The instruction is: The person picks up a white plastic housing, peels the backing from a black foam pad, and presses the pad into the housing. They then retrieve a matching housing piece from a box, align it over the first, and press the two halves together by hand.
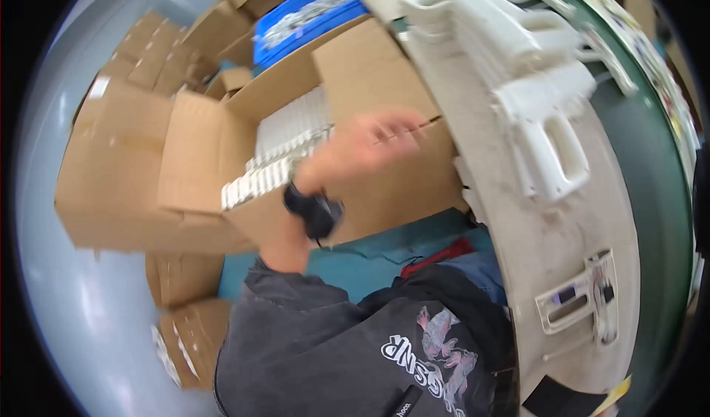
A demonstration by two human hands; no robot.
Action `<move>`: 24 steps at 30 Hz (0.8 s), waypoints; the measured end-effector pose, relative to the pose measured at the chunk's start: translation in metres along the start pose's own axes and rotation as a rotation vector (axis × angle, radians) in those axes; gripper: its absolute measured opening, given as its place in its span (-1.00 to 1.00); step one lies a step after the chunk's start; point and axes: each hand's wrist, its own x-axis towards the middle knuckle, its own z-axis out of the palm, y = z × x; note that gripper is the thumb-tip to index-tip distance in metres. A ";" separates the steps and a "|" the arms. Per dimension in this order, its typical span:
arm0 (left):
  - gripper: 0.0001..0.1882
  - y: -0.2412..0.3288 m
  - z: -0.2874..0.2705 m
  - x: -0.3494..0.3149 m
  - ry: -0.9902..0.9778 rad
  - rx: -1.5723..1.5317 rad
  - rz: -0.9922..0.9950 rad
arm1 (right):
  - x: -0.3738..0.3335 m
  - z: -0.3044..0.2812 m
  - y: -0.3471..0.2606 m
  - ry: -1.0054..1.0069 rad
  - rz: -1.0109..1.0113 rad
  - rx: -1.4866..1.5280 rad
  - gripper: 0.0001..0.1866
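My left hand (362, 147), blurred by motion, is over the front side of a large open cardboard box (399, 177). Its fingers point right toward the table, loosely bent and apart, and nothing shows in them. A black watch (318, 211) is on that wrist. Inside the box, beside the wrist, stand tight rows of thin white plastic parts (259, 179). My right hand is out of view. On the table to the right lies a pale gun-shaped housing half (580, 302) with a purple piece and a dark piece in it.
Large white plastic housings (540, 99) are piled on the long curved table (510, 269). Behind the box is a blue bin (307, 21) of small parts. More cartons (111, 165) stand at left. A black sheet (562, 401) lies at the table's near end.
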 end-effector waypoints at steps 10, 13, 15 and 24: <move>-0.57 -0.211 -0.147 -0.097 -0.090 0.941 -1.104 | 0.035 0.040 -0.091 0.446 0.130 -0.228 -0.43; -0.60 -0.213 -0.132 -0.084 -0.149 1.081 -1.129 | 0.042 0.033 -0.144 0.509 0.079 -0.265 -0.47; -0.66 -0.217 -0.131 -0.090 -0.054 1.052 -1.107 | 0.044 0.029 -0.152 0.450 -0.082 -0.107 -0.53; -0.65 -0.109 -0.200 -0.128 0.509 0.785 -0.687 | 0.048 0.026 -0.160 0.435 -0.245 -0.093 -0.65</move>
